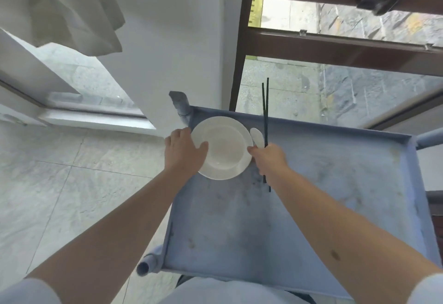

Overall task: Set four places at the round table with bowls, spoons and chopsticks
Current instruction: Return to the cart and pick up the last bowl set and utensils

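Observation:
A white bowl (224,146) sits on a white plate (236,172) at the far left corner of a grey-blue cart tray (311,208). My left hand (184,151) grips the plate's left rim, thumb lying over the bowl's edge. My right hand (269,160) holds a pair of dark chopsticks (265,112) that point away from me, together with a white spoon (257,137) whose bowl shows just right of the plate. The round table is out of view.
The cart tray has raised edges and tube handles at its left corners (181,103). A white wall and a curtain (72,9) stand behind on the left. A brown window frame (335,47) is behind on the right. Pale floor tiles lie on the left.

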A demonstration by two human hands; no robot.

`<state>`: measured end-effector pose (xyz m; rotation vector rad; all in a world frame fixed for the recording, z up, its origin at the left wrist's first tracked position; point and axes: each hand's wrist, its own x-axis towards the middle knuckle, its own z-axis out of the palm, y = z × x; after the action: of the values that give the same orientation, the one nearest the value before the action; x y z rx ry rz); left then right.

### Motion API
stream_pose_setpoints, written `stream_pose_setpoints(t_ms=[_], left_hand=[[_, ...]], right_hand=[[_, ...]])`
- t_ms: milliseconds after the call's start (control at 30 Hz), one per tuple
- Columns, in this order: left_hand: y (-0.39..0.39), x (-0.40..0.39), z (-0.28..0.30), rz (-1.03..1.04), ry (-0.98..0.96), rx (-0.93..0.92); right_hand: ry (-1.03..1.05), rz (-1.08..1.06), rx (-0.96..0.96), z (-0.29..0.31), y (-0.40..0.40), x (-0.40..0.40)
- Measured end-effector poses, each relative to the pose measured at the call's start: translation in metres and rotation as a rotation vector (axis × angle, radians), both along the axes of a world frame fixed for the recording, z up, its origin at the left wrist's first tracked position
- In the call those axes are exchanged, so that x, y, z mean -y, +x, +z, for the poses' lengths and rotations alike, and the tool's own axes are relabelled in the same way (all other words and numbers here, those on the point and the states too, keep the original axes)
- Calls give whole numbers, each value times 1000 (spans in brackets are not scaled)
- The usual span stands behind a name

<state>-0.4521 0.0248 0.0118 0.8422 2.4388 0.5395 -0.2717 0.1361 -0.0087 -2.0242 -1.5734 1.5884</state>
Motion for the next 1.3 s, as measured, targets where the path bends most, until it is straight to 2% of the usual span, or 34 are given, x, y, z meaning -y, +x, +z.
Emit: stream_pose_setpoints(t_ms=[33,133,300,467,700,1000,1167,1300], left_hand=[[2,-2,0,-62,3,-60],[2,-10,-1,-135,-43,-73],[1,-15,-5,-184,-51,-82],[8,-17,-7,-225,-102,-78],[25,-21,-2,-203,-101,126],[71,4,22,11,50,413],[110,39,46,173,203,555],[133,85,68,338,291,590]], right_hand=[[27,38,51,-1,-3,0],[55,101,116,-5,-10,-1],[23,158,115,-9,-5,-1],[-68,121,80,-15,11,1],[-149,50,-37,-13,43,6],[-154,2,-176,29,101,15],[-115,140,-183,60,123,21],[-88,301,-171,83,123,34]])
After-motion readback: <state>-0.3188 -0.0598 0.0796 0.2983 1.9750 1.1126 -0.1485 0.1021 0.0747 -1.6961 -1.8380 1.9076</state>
